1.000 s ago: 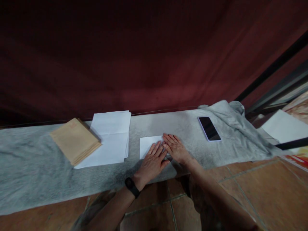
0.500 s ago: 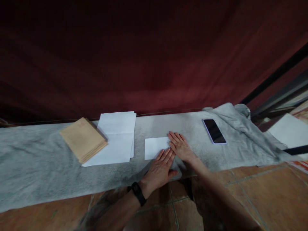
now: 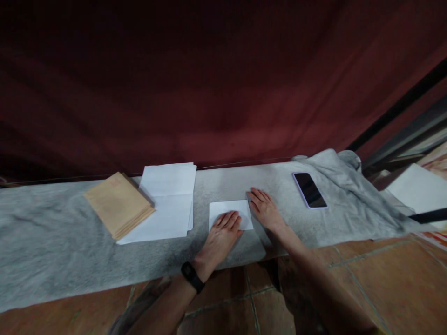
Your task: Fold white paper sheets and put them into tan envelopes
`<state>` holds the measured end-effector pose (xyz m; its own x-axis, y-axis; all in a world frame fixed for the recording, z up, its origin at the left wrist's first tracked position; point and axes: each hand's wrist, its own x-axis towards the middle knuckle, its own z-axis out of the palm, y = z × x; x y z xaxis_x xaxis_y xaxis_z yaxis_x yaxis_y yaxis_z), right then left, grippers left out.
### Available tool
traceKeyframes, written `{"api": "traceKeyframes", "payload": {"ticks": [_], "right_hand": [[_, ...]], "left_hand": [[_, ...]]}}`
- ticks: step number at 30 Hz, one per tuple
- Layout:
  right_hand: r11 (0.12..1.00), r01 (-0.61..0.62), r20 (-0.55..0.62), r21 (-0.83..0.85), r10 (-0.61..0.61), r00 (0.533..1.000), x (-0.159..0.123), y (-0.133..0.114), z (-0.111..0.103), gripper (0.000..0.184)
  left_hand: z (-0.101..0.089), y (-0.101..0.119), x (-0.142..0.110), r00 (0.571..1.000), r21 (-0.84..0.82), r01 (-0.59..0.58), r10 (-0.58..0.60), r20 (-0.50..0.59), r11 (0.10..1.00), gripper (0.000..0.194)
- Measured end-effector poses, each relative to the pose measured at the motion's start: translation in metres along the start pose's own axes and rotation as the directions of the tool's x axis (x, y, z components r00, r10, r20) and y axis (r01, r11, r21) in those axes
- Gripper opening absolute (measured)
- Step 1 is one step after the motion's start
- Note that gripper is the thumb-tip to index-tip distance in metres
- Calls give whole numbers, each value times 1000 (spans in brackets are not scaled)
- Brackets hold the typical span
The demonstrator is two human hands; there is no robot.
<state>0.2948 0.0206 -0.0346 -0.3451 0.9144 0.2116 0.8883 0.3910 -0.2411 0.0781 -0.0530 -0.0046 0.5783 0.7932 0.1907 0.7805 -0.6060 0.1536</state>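
A small folded sheet of white paper (image 3: 244,211) lies flat on the grey cloth (image 3: 223,181) before me. My left hand (image 3: 223,232) rests flat across its lower middle, fingers stretched out, with a black band on the wrist. Just past the paper's right edge, my right hand (image 3: 264,210) lies palm down on the cloth, fingers extended, its fingertips by the upper right corner. Neither hand grips anything.
On the left, brown envelopes (image 3: 118,202) are stacked partly over larger creased white sheets (image 3: 169,204). A phone (image 3: 310,190) in a purple case lies to the right, beside bunched cloth (image 3: 338,172). A dark red curtain (image 3: 209,93) hangs behind.
My left hand has slid left across the folded paper, away from my right hand, uncovering its right side. The right hand has shifted slightly right, off the paper's edge.
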Motion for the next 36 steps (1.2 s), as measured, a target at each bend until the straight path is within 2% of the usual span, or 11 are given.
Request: {"api": "traceKeyframes", "payload": {"ticks": [6,10,14,17,19,21,24,26,28,31,36], "right_hand": [[997,72,22,16,-72,997,-3,6,-2,45],[990,82,37,111,-87,996,-2,9,-4,48],[932,121,11,341,-132,991,1,6,-15,51],[811,120,27,572,-164,986,1,-7,-25,31],[702,7,105,712,-116,988,0,-19,-30,29],[550,-173,215,817,-12,977,-2,-31,-31,40],[270,-373,363,888,87,928,-4,-43,-30,49],[166,-449,442,878,82,893,-5,-47,-29,49],[166,-498,488,851,99,867,-6,-49,-27,41],[304,-524,479,796,212,852,-8,-53,-23,24],[452,-547,445,705,318,837,-8,-59,-14,16]], "left_hand": [[-2,-8,-1,995,36,-94,93,39,995,32],[-8,-5,0,997,16,-75,75,30,997,33],[-24,-16,6,989,-95,-41,26,-148,995,27],[-39,-27,11,951,-175,-48,-8,-308,983,24],[-49,-31,14,926,-194,-61,-17,-377,979,23],[-57,-35,17,895,-181,-33,-52,-443,983,25],[-58,-43,23,794,-229,160,-263,-549,960,38],[-49,-52,25,706,-365,285,-451,-546,887,44],[-33,-63,26,669,-509,351,-590,-451,786,44],[-10,-71,26,686,-541,425,-648,-331,726,36],[6,-47,23,828,-328,391,-484,-282,860,41]]}}
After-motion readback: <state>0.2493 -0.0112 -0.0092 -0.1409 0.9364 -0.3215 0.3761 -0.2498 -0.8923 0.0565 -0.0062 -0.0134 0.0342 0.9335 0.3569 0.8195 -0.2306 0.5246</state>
